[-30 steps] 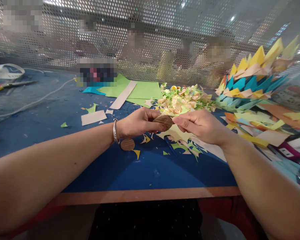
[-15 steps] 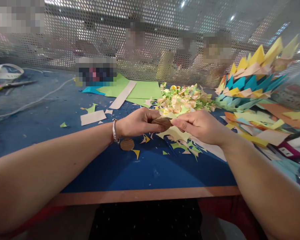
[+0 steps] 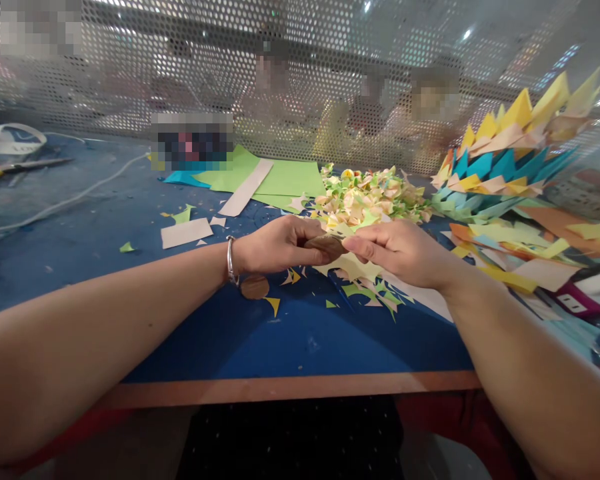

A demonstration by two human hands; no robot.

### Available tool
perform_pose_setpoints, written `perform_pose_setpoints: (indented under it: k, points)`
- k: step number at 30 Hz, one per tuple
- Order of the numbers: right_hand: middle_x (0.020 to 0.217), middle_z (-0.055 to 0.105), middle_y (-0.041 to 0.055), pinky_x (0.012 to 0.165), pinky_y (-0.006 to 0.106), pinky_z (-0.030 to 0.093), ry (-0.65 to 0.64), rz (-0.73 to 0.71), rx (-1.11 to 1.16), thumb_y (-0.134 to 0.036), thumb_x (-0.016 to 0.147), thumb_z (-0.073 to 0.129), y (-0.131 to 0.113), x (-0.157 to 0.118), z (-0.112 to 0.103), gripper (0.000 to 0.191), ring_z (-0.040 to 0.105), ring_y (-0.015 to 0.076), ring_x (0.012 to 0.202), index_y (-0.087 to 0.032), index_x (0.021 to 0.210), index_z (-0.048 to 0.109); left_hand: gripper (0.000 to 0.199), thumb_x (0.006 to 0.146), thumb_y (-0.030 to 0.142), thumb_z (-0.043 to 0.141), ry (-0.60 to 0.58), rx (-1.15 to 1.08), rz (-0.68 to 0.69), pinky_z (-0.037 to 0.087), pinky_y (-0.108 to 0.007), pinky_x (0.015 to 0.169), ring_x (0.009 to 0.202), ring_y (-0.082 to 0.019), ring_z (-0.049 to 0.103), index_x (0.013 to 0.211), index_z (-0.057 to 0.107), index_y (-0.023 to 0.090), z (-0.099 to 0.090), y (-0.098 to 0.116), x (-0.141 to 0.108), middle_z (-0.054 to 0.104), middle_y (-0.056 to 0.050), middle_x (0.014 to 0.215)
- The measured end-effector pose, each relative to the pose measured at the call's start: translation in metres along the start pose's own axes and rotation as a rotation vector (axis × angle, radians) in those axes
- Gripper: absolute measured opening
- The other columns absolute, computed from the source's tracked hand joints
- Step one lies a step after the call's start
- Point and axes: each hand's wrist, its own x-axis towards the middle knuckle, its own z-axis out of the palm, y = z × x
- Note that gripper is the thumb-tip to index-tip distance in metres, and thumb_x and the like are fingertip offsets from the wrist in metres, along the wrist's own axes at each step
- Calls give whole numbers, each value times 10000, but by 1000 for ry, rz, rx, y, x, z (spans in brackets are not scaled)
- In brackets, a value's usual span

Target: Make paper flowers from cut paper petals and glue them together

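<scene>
Between thumb and fingers, my left hand (image 3: 279, 245) grips a brown wood-look disc (image 3: 325, 245) above the blue table. My right hand (image 3: 400, 250) is closed at the disc's right edge, fingertips pinched; whether it holds the disc or something small there is hidden. Under the hands lies a pale yellow cut paper piece (image 3: 355, 267). Another brown disc (image 3: 255, 287) rests on the table below my left wrist, beside a small yellow scrap (image 3: 273, 307). Just behind the hands is a heap of small curled paper pieces (image 3: 375, 197).
Green sheets (image 3: 295, 177) and a pale strip (image 3: 247, 187) lie behind. A layered pointed paper form (image 3: 510, 160) stands at right, near mixed strips (image 3: 520, 250) and a purple-handled tool (image 3: 580, 300). Scissors (image 3: 25, 167) and a white cord (image 3: 80, 193) are left. Perforated metal (image 3: 305, 87) rises behind.
The disc between my hands is tilted slightly differently, and my right fingertips have shifted a little along its edge. The other things have stayed where they were.
</scene>
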Motion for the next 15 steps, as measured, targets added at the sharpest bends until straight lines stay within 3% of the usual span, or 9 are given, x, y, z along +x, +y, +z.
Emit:
perform_pose_setpoints:
  k: [7, 15]
  points:
    - [576, 449, -20, 521, 261, 293, 18, 43, 92, -713, 926, 427, 0, 0, -2, 616, 393, 99, 525, -179, 647, 555, 79, 820, 152, 620, -59, -163, -35, 459, -242, 714, 746, -115, 560, 813, 698, 136, 1, 2, 0, 621, -16, 779]
    - [567, 428, -16, 523, 269, 279, -53, 27, 63, -759, 914, 372, -2, 0, 1, 670, 402, 106, 545, -181, 614, 529, 88, 827, 179, 630, -60, -147, -16, 433, -247, 677, 699, -108, 514, 755, 668, 145, 2, 1, 0, 564, 6, 727]
